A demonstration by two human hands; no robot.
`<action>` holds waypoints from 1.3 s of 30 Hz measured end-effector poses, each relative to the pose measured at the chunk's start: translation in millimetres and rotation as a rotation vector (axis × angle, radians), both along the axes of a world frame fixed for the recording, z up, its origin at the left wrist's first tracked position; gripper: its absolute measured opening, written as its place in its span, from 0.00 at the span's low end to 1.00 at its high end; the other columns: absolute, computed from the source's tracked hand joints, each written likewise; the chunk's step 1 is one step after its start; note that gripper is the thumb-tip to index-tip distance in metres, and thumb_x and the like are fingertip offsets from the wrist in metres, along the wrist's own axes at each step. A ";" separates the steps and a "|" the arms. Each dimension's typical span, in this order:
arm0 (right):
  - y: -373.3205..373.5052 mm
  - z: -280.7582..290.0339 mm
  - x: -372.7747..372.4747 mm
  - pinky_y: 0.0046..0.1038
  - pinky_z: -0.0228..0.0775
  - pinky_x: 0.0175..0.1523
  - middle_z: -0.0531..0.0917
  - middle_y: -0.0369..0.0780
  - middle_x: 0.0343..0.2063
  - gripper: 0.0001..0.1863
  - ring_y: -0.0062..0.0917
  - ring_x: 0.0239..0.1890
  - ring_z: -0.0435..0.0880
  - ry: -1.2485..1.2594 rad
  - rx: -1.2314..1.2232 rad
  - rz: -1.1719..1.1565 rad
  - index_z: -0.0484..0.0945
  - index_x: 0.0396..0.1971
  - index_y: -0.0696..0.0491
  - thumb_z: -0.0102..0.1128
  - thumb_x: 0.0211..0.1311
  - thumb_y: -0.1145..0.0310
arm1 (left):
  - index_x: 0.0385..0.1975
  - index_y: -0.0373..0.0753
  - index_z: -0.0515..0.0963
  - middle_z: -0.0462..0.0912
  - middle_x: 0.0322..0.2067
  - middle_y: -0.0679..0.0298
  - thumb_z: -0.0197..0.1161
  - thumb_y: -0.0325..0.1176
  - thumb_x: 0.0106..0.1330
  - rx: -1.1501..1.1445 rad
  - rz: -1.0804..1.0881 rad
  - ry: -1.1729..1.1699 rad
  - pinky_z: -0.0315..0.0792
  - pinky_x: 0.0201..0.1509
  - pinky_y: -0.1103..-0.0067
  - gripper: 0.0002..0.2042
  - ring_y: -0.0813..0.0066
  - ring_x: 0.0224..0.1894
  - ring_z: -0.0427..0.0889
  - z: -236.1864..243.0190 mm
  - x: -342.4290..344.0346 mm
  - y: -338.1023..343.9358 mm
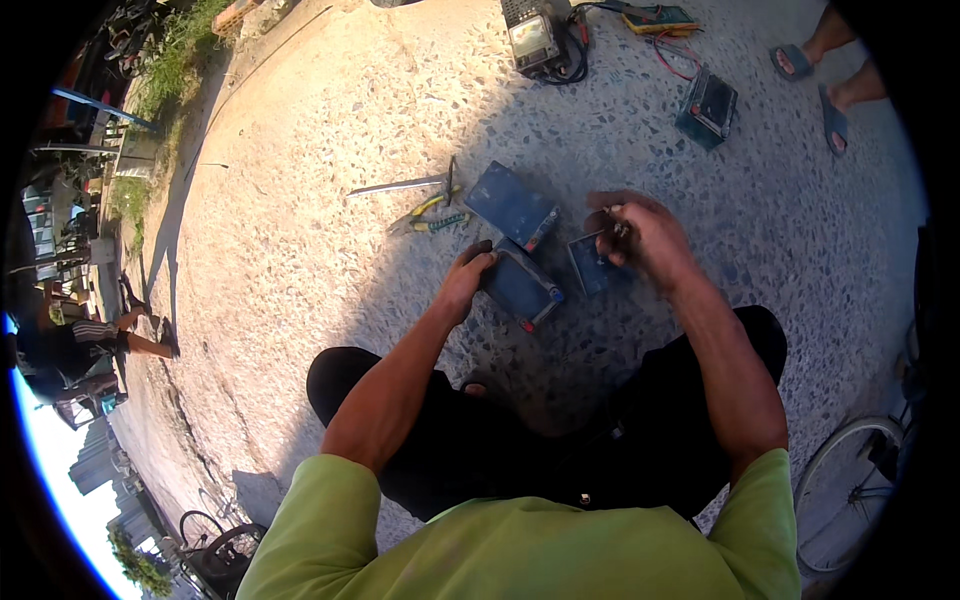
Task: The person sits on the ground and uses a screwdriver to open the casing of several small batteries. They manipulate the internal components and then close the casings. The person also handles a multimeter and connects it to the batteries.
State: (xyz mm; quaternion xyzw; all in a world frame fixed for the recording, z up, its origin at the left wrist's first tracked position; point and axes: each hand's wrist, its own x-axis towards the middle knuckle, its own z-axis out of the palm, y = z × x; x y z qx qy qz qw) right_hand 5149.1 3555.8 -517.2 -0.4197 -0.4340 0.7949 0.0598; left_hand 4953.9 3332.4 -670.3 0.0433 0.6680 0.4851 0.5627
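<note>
My left hand [468, 278] grips the left edge of a dark battery [520, 282] with a red and a blue terminal. My right hand [640, 242] is closed around small things I cannot make out, above another dark battery [590, 268], partly hidden by it. A third dark battery [510, 203] lies just beyond the one in my left hand. To its left on the speckled pavement [300, 230] are a long thin metal tool [395, 186], yellow-handled pliers [425, 208] and a green-handled tool [442, 222].
A metal-cased device [530, 38] with cables, a yellow meter [658, 20] and another battery [708, 105] are at the top. Another person's sandaled feet [835, 115] stand top right. A person [70, 345] is at the left. Bicycle wheels [850, 480] stand at the lower right and left.
</note>
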 end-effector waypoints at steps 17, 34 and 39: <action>-13.5 -25.7 20.2 0.30 0.75 0.48 0.81 0.41 0.45 0.20 0.27 0.45 0.82 -0.002 -0.168 0.243 0.75 0.52 0.56 0.43 0.62 0.72 | 0.44 0.40 0.81 0.73 0.54 0.55 0.64 0.26 0.56 0.441 -0.400 0.990 0.70 0.57 0.69 0.14 0.58 0.58 0.72 143.4 74.7 71.0; -11.9 -25.9 23.8 0.28 0.76 0.42 0.83 0.41 0.40 0.15 0.26 0.40 0.84 0.002 -0.220 0.278 0.76 0.48 0.58 0.47 0.66 0.70 | 0.35 0.35 0.80 0.75 0.48 0.57 0.61 0.20 0.56 0.569 -0.184 0.285 0.73 0.51 0.75 0.08 0.69 0.49 0.77 97.3 69.5 75.7; -11.9 -39.9 26.6 0.23 0.74 0.35 0.85 0.39 0.33 0.12 0.22 0.32 0.84 0.010 -0.154 0.267 0.78 0.44 0.58 0.50 0.66 0.69 | 0.37 0.35 0.80 0.77 0.44 0.57 0.63 0.20 0.55 0.539 -0.342 0.720 0.75 0.45 0.77 0.09 0.68 0.42 0.80 108.0 67.3 76.7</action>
